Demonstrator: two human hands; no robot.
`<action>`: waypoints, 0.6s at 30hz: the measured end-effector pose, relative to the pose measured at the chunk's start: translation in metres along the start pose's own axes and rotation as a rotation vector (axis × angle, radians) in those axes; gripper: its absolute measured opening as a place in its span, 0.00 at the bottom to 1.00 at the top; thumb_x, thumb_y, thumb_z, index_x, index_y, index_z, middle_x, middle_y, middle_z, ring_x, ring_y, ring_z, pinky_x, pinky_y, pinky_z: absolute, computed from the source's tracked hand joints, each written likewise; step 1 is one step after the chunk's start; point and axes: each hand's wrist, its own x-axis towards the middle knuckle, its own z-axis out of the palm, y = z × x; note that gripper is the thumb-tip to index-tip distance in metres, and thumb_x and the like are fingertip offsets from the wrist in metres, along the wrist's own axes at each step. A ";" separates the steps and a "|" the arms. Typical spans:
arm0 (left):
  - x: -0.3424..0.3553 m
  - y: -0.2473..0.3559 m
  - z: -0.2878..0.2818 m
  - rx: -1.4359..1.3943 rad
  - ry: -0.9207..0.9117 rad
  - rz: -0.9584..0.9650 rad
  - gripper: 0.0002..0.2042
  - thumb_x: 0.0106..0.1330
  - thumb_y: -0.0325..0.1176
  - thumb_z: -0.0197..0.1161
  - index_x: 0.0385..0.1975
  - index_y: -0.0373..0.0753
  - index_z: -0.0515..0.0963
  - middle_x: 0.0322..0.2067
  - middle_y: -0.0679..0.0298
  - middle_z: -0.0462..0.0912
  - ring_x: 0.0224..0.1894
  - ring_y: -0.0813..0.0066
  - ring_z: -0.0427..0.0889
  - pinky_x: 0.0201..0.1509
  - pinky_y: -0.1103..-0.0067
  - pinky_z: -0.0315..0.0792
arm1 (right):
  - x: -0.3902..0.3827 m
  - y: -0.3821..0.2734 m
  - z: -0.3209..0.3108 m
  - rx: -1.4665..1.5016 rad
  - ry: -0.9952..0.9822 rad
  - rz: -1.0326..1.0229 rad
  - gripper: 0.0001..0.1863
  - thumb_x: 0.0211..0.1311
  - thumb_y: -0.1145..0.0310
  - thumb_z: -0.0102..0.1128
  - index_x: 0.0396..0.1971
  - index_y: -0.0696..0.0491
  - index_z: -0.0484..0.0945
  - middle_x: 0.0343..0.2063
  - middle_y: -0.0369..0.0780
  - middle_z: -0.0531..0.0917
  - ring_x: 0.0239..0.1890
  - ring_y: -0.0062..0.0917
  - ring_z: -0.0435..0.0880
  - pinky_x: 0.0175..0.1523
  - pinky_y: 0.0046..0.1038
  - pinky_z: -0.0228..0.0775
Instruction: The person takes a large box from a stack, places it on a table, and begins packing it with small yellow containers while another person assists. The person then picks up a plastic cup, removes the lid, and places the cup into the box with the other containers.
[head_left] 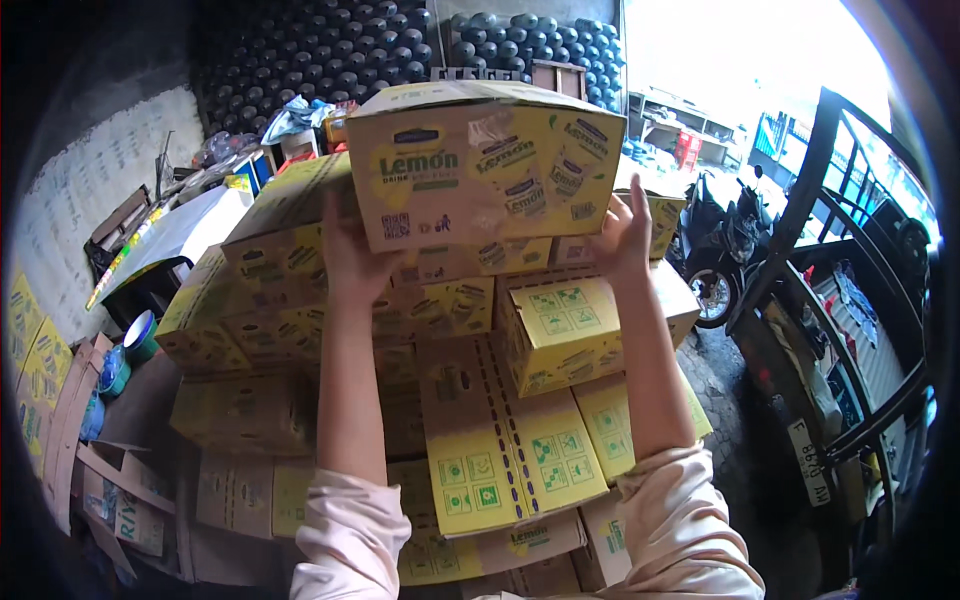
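Observation:
A yellow printed cardboard carton [440,180] is held up in front of me, above a stepped stack of like cartons. My left hand [355,250] grips its lower left corner, and my right hand [622,232] presses on its lower right side with the thumb up. Whether the carton's underside touches the boxes behind it I cannot tell. Below my forearms lies a carton with a dashed strip on top [510,440]. Nearer my right forearm, another carton [570,325] sits askew on the stack.
Dark rounded items [340,50] fill racks along the back wall. At the right stand a parked motorcycle [735,240] and a truck's open metal frame [800,250]. Left of the stack are a white-topped table [190,225], a bucket [142,335] and a wooden pallet [75,430].

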 end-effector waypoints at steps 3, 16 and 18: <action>0.021 -0.005 -0.006 0.273 -0.057 0.177 0.17 0.64 0.41 0.43 0.48 0.40 0.63 0.45 0.59 0.68 0.49 0.66 0.68 0.49 0.65 0.66 | 0.015 0.002 0.016 0.245 -0.108 0.321 0.22 0.57 0.50 0.43 0.41 0.52 0.70 0.42 0.40 0.73 0.43 0.32 0.72 0.48 0.40 0.62; -0.064 -0.025 -0.013 0.289 0.114 0.184 0.18 0.64 0.40 0.43 0.50 0.39 0.62 0.46 0.63 0.68 0.48 0.70 0.68 0.50 0.73 0.67 | -0.065 -0.003 -0.002 0.485 -0.195 0.249 0.20 0.57 0.57 0.46 0.45 0.55 0.67 0.41 0.43 0.74 0.42 0.31 0.75 0.43 0.34 0.71; -0.094 -0.027 -0.028 0.273 0.115 0.173 0.20 0.63 0.42 0.46 0.51 0.39 0.61 0.47 0.61 0.67 0.50 0.71 0.66 0.50 0.73 0.66 | -0.087 0.015 -0.009 0.498 -0.111 0.246 0.23 0.56 0.56 0.46 0.46 0.57 0.66 0.40 0.42 0.74 0.40 0.30 0.75 0.42 0.31 0.70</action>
